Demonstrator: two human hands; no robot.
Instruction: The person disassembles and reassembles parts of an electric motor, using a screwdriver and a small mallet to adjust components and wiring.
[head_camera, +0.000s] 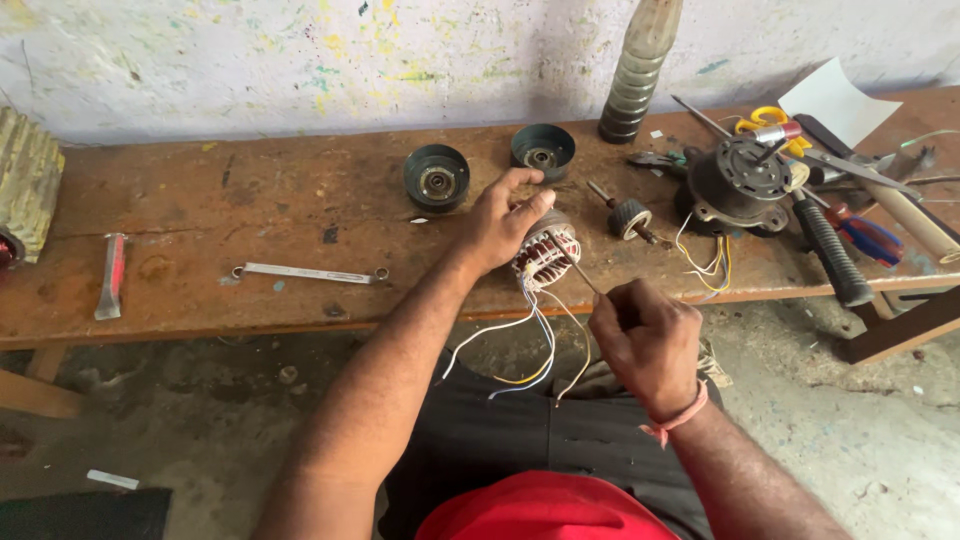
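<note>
the long worn wooden bench (250, 220) carries a grey electric motor (740, 185) at the right, two round black metal end caps (437, 177), and a flat silver spanner (308, 273). the left hand (505, 225) curls around a copper-wound stator (546, 258) at the bench's front edge (its white and yellow wires hang down). the right hand (645, 335), fisted, grips a thin metal tool (580, 275) touching the windings.

Small motor stator (546, 252): round, wound with copper-red coils between pale segments, tipped on its side at the front edge of the wooden bench (200, 210). White, blue and yellow leads trailing down past that edge. Thin metal tool (578, 272), slanted, tip touching the windings.
</note>
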